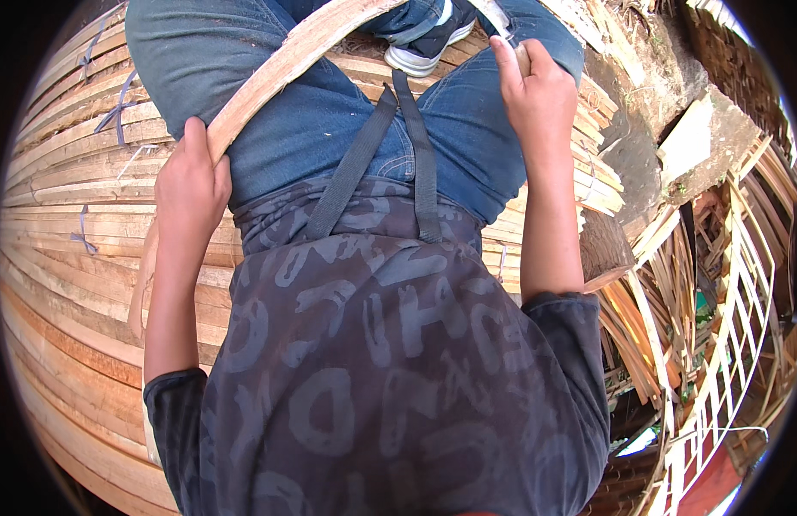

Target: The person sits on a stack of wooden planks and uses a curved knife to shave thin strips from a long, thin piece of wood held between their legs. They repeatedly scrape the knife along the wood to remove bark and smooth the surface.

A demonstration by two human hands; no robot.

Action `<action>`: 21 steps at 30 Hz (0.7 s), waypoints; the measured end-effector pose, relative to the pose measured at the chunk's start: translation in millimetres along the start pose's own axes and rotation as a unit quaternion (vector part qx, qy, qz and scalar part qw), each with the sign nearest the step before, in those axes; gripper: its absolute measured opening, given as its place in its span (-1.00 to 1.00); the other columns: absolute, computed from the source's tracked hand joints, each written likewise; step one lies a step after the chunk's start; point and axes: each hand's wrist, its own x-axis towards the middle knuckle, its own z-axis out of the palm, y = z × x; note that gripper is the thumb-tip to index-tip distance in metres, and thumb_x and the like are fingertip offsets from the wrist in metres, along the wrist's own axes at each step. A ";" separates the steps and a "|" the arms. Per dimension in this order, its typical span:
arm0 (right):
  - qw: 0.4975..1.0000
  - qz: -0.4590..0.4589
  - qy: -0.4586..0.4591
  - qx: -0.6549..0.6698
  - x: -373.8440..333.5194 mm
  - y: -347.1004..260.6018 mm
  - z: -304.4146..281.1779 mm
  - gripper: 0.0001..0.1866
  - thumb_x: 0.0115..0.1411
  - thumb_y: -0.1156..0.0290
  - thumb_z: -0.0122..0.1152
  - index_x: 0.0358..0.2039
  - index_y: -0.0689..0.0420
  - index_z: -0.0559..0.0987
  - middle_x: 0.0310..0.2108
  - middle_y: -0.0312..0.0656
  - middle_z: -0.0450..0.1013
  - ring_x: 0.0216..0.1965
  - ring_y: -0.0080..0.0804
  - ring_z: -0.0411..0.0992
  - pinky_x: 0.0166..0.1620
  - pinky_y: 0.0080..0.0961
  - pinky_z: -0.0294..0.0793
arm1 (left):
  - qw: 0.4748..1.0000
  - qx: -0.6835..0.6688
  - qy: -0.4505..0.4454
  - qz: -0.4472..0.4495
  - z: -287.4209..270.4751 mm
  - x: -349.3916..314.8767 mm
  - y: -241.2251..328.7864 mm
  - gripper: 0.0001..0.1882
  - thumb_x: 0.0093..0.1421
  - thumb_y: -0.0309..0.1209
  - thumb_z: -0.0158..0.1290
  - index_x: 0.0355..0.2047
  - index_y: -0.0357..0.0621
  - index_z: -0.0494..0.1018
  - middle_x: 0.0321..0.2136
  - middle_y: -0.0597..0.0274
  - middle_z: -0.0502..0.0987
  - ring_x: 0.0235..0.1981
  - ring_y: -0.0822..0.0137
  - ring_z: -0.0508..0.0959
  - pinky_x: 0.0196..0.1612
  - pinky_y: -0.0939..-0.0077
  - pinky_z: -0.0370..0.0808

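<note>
My left hand (190, 182) is closed around the near end of a long, pale wooden strip (287, 67). From there the strip slants up across my left thigh and runs out of the top of the view. On the other side, my right hand (540, 96) grips the handle of a knife (495, 17) above my right knee. Part of its metal blade shows beyond my fist; the tip is cut off or too small to make out. The strip and the blade appear apart.
Bundles of wooden slats (80, 219), some tied with dark string (116, 110), lie beneath and left of me. A dark shoe with a white sole (416, 62) shows between my legs. Right are a stone slab (715, 142), a cut log (606, 245) and a pale lattice (717, 378).
</note>
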 end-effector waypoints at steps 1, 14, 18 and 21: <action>1.000 -0.026 -0.003 0.015 -2.9 -11.7 3.3 -0.53 0.18 -0.06 0.18 -0.55 0.13 0.51 -0.68 -0.01 0.48 -0.58 0.05 0.49 -0.52 -0.17 0.47 | 1.000 0.001 0.003 0.000 -0.7 0.8 -0.4 -0.71 0.10 -0.48 0.06 -0.27 -0.21 0.17 -0.48 -0.16 0.47 -0.42 -0.20 0.51 -0.40 0.02 0.42; 0.997 0.048 -0.045 -0.050 10.9 23.1 15.0 -0.48 0.24 -0.09 0.08 -0.52 0.18 0.49 -0.60 0.13 0.47 -0.48 0.19 0.47 -0.43 -0.05 0.46 | 0.999 0.028 -0.009 0.016 -5.9 3.6 -4.2 -0.73 0.09 -0.45 0.05 -0.27 -0.20 0.20 -0.51 -0.16 0.48 -0.43 -0.17 0.52 -0.38 0.02 0.42; 0.997 -0.037 -0.071 -0.012 -3.5 -12.1 12.0 -0.49 0.20 -0.09 0.12 -0.51 0.17 0.50 -0.67 0.04 0.48 -0.56 0.07 0.51 -0.50 -0.12 0.50 | 0.999 0.036 -0.002 0.011 -4.0 3.5 -2.2 -0.73 0.09 -0.46 0.04 -0.27 -0.20 0.19 -0.52 -0.15 0.48 -0.44 -0.18 0.51 -0.39 0.02 0.42; 0.995 -0.052 -0.082 0.010 -16.6 -27.1 17.2 -0.49 0.20 -0.10 0.12 -0.56 0.15 0.46 -0.68 0.02 0.47 -0.57 0.05 0.51 -0.52 -0.13 0.50 | 1.000 0.024 -0.013 0.007 -5.5 2.8 -2.4 -0.74 0.09 -0.46 0.03 -0.27 -0.21 0.19 -0.52 -0.17 0.47 -0.44 -0.20 0.50 -0.39 0.00 0.40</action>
